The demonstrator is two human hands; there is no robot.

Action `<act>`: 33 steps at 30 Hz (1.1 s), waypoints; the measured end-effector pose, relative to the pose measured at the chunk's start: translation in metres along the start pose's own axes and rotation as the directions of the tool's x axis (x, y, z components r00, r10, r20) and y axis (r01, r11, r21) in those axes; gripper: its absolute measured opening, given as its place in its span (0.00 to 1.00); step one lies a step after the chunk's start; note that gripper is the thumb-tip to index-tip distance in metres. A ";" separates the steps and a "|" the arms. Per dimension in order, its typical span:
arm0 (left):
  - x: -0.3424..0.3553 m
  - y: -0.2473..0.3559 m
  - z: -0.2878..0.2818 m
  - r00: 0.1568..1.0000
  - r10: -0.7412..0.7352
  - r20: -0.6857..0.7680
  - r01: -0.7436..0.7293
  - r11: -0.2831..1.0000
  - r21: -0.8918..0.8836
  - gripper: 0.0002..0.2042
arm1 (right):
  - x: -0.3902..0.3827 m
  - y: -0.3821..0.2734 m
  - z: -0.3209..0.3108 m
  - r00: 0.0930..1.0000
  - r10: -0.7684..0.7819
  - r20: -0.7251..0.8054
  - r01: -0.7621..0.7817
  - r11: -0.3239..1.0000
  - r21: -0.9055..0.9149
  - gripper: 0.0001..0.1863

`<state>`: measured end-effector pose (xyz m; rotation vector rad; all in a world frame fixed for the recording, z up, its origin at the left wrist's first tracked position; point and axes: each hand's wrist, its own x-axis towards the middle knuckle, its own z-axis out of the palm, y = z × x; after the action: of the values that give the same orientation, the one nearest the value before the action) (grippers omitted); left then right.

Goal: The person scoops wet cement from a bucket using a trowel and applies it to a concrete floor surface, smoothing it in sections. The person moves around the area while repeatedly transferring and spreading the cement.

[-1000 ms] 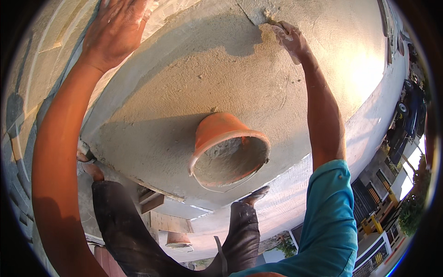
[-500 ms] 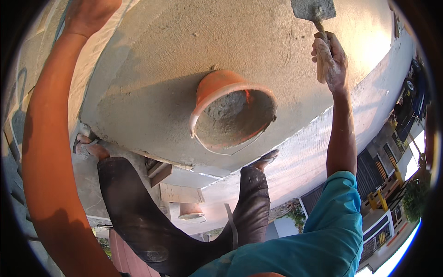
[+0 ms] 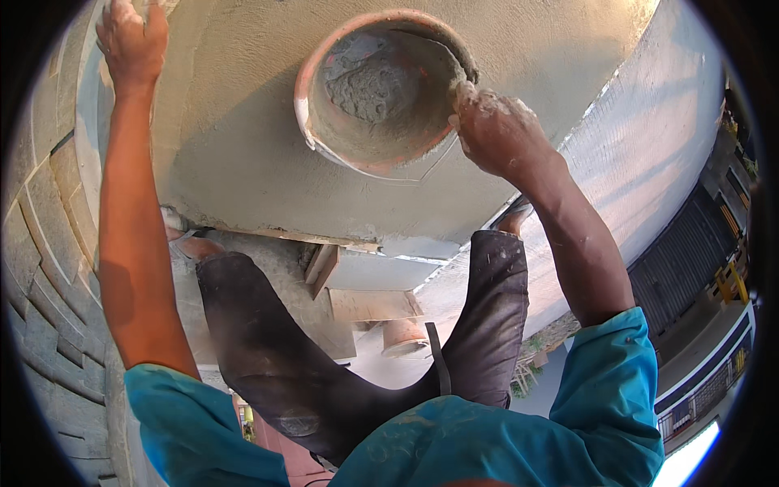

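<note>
An orange bucket [image 3: 303, 101], its rim smeared with cement, stands on the grey plastered surface [image 3: 251, 191] in front of me. Wet grey mortar [image 3: 369, 91] lies inside it. My right hand [image 3: 505, 134], spattered with mortar, is closed at the bucket's right rim around a trowel [image 3: 461, 77]. The trowel's blade dips inside the bucket and is hard to tell from the mortar. At the far left, my left hand [image 3: 134, 45] is empty, fingers apart, by the pale edge of the plastered surface. Its fingertips are partly cut off by the picture's edge.
Below the surface's near edge are a wooden board [image 3: 375, 306] and a second orange bucket [image 3: 403, 334]. My feet stand apart beside that edge. Stone-like cladding [image 3: 61, 268] runs along the left. A pale, brushed strip [image 3: 641, 154] slopes down to the right, towards buildings.
My right hand has brought the trowel down and left, from the upper right to the bucket. The bucket appears higher in view. My left hand shows more fully, fingers apart.
</note>
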<state>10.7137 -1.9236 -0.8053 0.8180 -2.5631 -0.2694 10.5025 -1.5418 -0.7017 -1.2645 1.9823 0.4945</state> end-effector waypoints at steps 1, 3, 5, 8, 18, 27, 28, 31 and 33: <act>-0.039 0.068 -0.002 0.917 -0.303 0.260 0.369 0.892 -0.261 0.37 | -0.001 -0.006 0.002 0.998 0.036 -0.048 -0.037 0.999 -0.009 0.11; -0.109 0.154 -0.024 0.609 -0.406 0.682 0.754 0.564 -0.337 0.48 | 0.006 -0.024 0.006 0.987 -0.018 -0.158 0.004 0.996 -0.089 0.13; -0.163 0.194 -0.033 0.264 -0.292 0.919 0.900 0.417 -0.126 0.42 | 0.017 -0.056 0.009 0.992 -0.106 -0.075 0.085 0.966 -0.243 0.15; -0.197 0.222 -0.019 0.330 -0.298 0.896 0.937 0.221 -0.271 0.31 | 0.005 -0.087 0.031 0.991 -0.118 -0.058 0.070 0.846 -0.529 0.17; -0.198 0.323 -0.022 0.470 -0.319 0.823 0.877 0.066 -0.475 0.18 | -0.056 0.045 0.092 0.955 0.037 -0.295 -0.029 0.999 0.034 0.16; -0.213 0.358 -0.012 0.665 -0.316 0.677 0.740 0.403 -0.539 0.11 | -0.077 0.093 0.124 0.924 0.227 -0.306 -0.154 0.957 0.244 0.15; -0.214 0.363 -0.011 0.656 -0.308 0.689 0.747 0.396 -0.535 0.12 | -0.069 0.098 0.134 0.924 0.298 -0.240 -0.243 0.942 0.232 0.16; -0.219 0.364 -0.008 0.641 -0.292 0.710 0.762 0.352 -0.544 0.16 | -0.046 0.093 0.174 0.974 0.208 -0.087 -0.147 0.878 0.456 0.23; -0.222 0.361 -0.013 0.634 -0.294 0.715 0.772 0.297 -0.562 0.14 | -0.034 0.092 0.194 0.995 0.101 -0.026 -0.068 0.821 0.566 0.27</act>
<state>10.7001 -1.5021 -0.7595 1.2838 -1.8748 -2.0407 10.5005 -1.3540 -0.8108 -0.8189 2.0244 -0.1031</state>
